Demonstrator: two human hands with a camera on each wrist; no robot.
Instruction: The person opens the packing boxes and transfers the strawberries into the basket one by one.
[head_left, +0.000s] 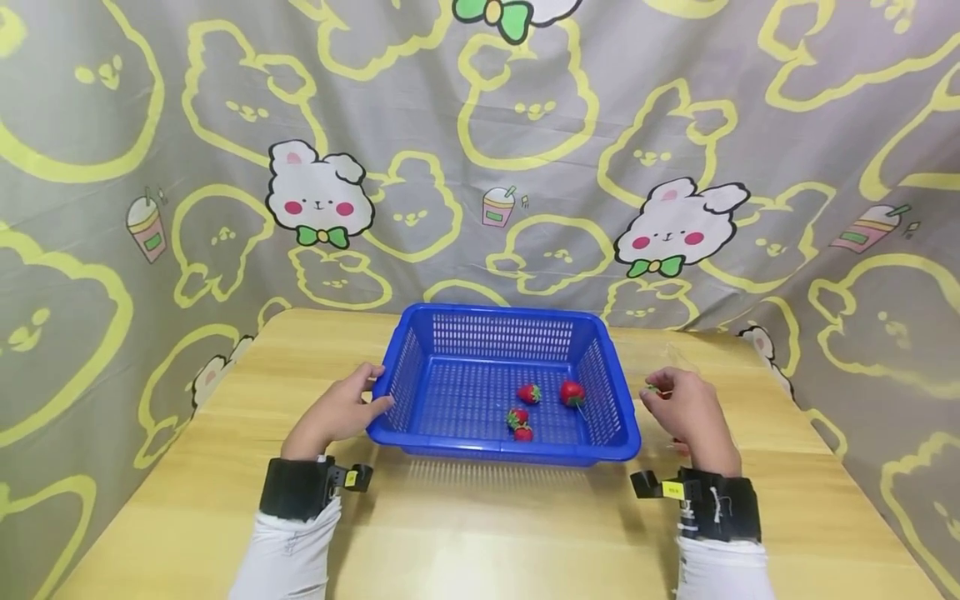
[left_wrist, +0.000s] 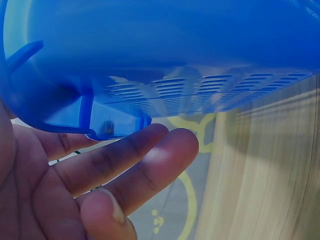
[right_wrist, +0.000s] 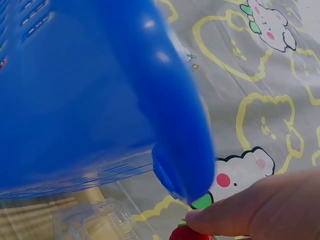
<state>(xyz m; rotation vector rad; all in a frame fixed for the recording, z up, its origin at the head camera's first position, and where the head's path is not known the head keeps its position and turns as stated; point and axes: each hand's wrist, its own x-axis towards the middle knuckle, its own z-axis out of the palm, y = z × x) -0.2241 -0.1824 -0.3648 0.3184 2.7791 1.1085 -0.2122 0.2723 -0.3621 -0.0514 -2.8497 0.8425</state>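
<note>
A blue plastic basket with slotted walls stands on the table. Inside it lie several red strawberries with green tops, one strawberry toward the right wall and another strawberry nearer the middle. My left hand is at the basket's left rim, its fingers nearly straight along the outside in the left wrist view. Just beyond the right rim, my right hand pinches a strawberry by its leafy top. Most of that berry is cut off by the right wrist view's lower edge.
A clear plastic container sits on the wooden table beside the basket's right side. Some red shows under my right wrist. A grey patterned curtain hangs close behind the table and along both sides.
</note>
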